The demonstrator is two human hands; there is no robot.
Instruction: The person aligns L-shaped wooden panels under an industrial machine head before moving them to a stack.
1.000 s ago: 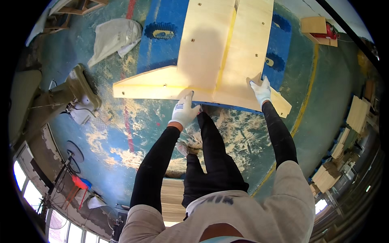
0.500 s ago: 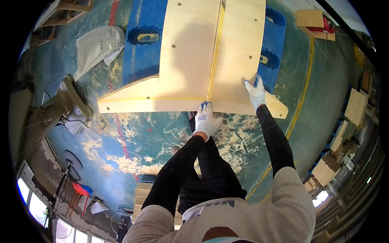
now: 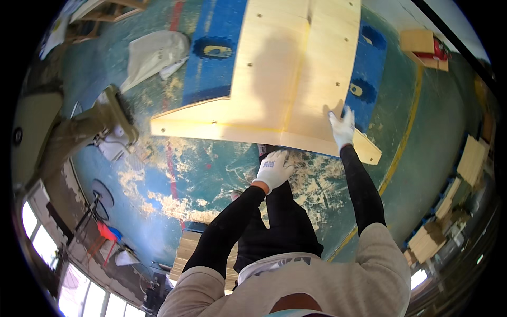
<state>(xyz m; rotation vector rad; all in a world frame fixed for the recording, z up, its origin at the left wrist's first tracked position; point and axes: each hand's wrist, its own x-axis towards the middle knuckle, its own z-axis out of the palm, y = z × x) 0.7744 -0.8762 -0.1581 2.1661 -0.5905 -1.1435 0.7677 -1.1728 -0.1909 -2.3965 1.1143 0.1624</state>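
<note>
Pale plywood, a large flat panel assembly of light boards (image 3: 285, 79), lies on a blue pad (image 3: 216, 58) over the sawdust-strewn green floor (image 3: 174, 174) in the head view. The right hand (image 3: 342, 127), in a white glove, rests flat on the panel's near edge, its grip spread. The left hand (image 3: 273, 169), also gloved, hovers just below that edge, fingers loosely spread, touching nothing.

Worn teal-painted concrete floor (image 3: 174, 174), dusted with sawdust.
On it lie a blue foam mat (image 3: 214, 63), a pale T-shaped plywood panel (image 3: 274, 79) atop the mat, and a crumpled white cloth sack (image 3: 153, 55).
</note>
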